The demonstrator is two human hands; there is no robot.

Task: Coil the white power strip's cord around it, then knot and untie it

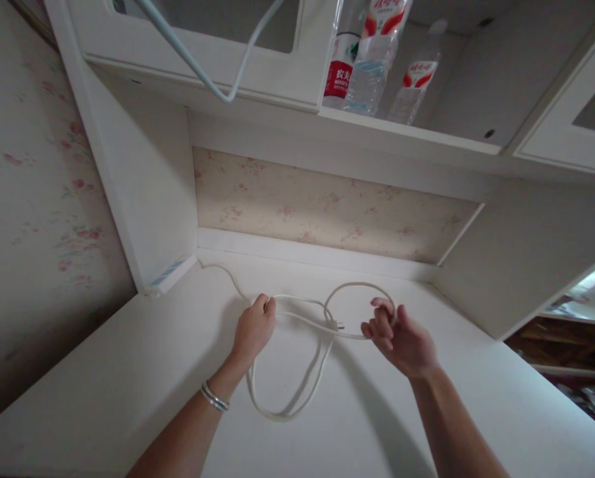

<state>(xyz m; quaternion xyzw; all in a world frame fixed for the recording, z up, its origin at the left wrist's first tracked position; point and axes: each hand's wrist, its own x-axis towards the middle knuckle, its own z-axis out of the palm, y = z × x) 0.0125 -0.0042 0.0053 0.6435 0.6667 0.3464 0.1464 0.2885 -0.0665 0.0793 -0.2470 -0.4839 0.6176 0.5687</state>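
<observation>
A pale cable (284, 418) is held by the left hand (255, 324) at seven o'clock and right hand (407, 338) at four; bottles (370, 73) are shelved at one.

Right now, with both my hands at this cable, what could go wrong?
The cable crosses itself around the plug, so pulling the left hand and right hand apart might tighten a tangle or snag the pins. It also runs to the back left corner of the desk, where a hard tug could strain it.
</observation>
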